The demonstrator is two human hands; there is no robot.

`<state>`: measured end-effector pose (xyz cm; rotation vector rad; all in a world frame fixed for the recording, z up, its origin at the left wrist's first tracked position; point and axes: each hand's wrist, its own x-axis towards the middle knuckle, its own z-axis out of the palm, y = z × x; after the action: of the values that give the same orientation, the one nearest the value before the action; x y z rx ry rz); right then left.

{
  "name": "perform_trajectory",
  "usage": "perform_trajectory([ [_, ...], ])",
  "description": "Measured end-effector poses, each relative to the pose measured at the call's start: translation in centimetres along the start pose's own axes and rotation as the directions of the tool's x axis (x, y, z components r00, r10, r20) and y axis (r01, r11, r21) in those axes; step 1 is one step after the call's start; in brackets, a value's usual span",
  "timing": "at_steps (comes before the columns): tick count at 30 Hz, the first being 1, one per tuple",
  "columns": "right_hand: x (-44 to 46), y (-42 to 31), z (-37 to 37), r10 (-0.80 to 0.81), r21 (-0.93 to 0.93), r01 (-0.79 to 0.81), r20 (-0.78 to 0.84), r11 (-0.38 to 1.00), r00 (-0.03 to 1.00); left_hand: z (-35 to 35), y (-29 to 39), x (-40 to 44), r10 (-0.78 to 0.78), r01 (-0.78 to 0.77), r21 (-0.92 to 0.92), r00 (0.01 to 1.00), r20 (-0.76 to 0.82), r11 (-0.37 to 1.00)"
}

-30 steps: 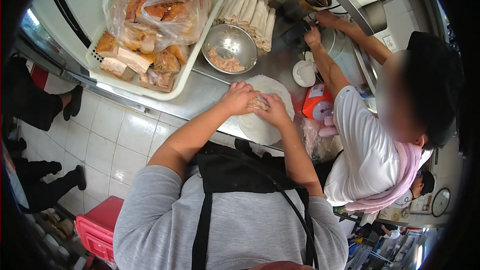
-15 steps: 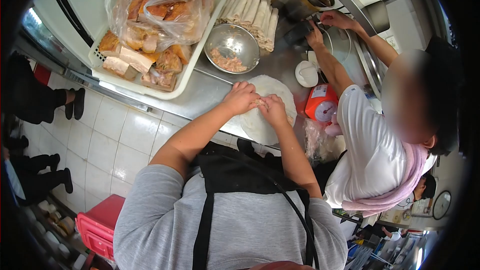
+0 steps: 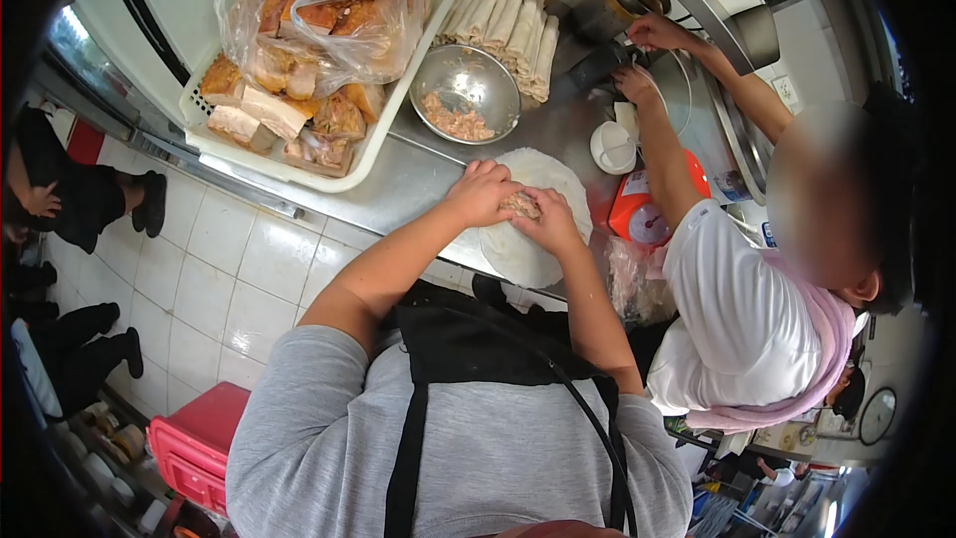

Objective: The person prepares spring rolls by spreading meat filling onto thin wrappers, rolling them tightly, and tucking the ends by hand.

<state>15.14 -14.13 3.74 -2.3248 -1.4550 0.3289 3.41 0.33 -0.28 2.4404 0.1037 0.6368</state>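
Desk (image 3: 376, 194): smooth, reflective metal. Floor (image 3: 234, 274): glossy pale square tiles. Room: round clock (image 3: 878, 415); red plastic box (image 3: 199, 443) on the lower left; co-worker in white shirt (image 3: 742, 314) at right.

Sheet (image 3: 520, 261): one, thin, pale, roughly round, flat on the desk. Lump (image 3: 521, 205): pinkish, coarse minced mixture, over the sheet, between the hands. Left hand (image 3: 484, 191) and right hand (image 3: 551, 222): fingers curled, gripping the lump from either side.

Bowl (image 3: 478, 75): shiny metal, round, holding more mince (image 3: 456, 121). Rolls (image 3: 506, 25): pale, slender, stacked beside bowl. Crate (image 3: 376, 151): white plastic, bearing browned meat blocks (image 3: 271, 115), some under clear, crinkled bag (image 3: 344, 15). Scale (image 3: 637, 209): red, round dial.
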Motion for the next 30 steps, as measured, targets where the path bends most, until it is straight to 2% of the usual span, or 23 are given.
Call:
perform_trajectory([
  [3,-0.2,0.6,0.5,-0.015,-0.032,0.015,-0.004,0.999,1.000,-0.1,0.0,0.0,-0.020,0.021,-0.004,0.997,0.071,1.000],
  [12,-0.3,0.3,0.3,-0.055,-0.058,0.055,-0.011,0.997,0.998,0.3,-0.2,0.0,-0.010,0.009,0.021,0.999,0.043,1.000],
  [18,-0.2,0.5,0.6,-0.020,-0.062,0.020,-0.006,0.998,1.000,0.1,-0.1,0.1,-0.016,0.015,0.012,0.999,0.043,1.000],
  [24,-0.1,0.7,1.3,-0.038,-0.068,0.033,-0.063,0.997,0.997,0.4,-0.3,0.0,-0.015,0.015,-0.010,1.000,0.012,1.000],
  [27,0.0,0.8,1.8,-0.037,-0.074,0.029,-0.100,0.997,0.994,0.5,-0.4,0.0,-0.021,0.021,-0.004,0.999,0.039,1.000],
  [30,0.0,0.7,1.3,-0.029,-0.076,0.024,-0.071,0.997,0.997,0.8,-0.6,0.0,-0.022,0.022,0.012,0.999,0.045,1.000],
])
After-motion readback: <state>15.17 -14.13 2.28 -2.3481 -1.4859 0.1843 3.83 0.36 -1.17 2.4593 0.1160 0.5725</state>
